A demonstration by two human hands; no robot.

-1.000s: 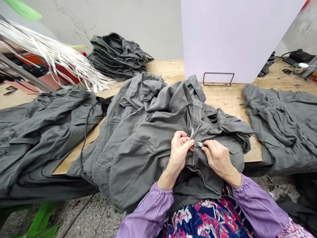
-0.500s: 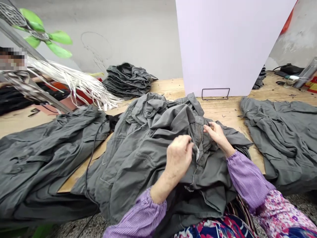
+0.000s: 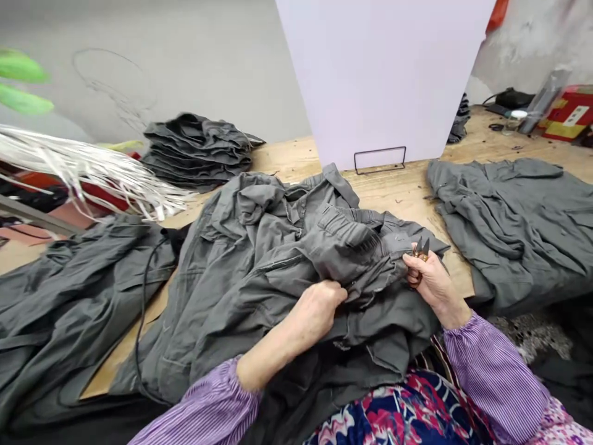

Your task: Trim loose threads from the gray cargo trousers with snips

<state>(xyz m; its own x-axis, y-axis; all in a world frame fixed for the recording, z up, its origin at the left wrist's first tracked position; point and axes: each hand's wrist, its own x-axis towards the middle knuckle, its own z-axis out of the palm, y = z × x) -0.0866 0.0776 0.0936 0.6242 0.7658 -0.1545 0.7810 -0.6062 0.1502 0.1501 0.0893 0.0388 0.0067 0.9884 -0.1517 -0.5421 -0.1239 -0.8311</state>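
Observation:
Grey trousers [image 3: 241, 296] lie crumpled across the table in front of me, with a gathered waistband [image 3: 345, 225] turned up near the middle. My left hand [image 3: 319, 309] is closed on a fold of their cloth, just below that waistband. In my right hand [image 3: 435, 284] is a pair of thread snips [image 3: 420, 249], blades pointing up and away from me. The thumb and fingers of this hand also pinch the edge of the trousers beside the snips. Part of the cloth hangs over the table's front edge toward my lap.
More grey garments lie left [image 3: 92, 284] and right [image 3: 519, 228]. Behind are a stack of folded grey cloth [image 3: 199, 151], white strips [image 3: 102, 170] and a tall pale board [image 3: 384, 74] with a wire stand. A black cord [image 3: 142, 309] crosses the left side.
My left hand has come down onto the cloth and gripped it. The waistband has been turned over toward the right, and the snips now show upright in my right hand. The view has swung right.

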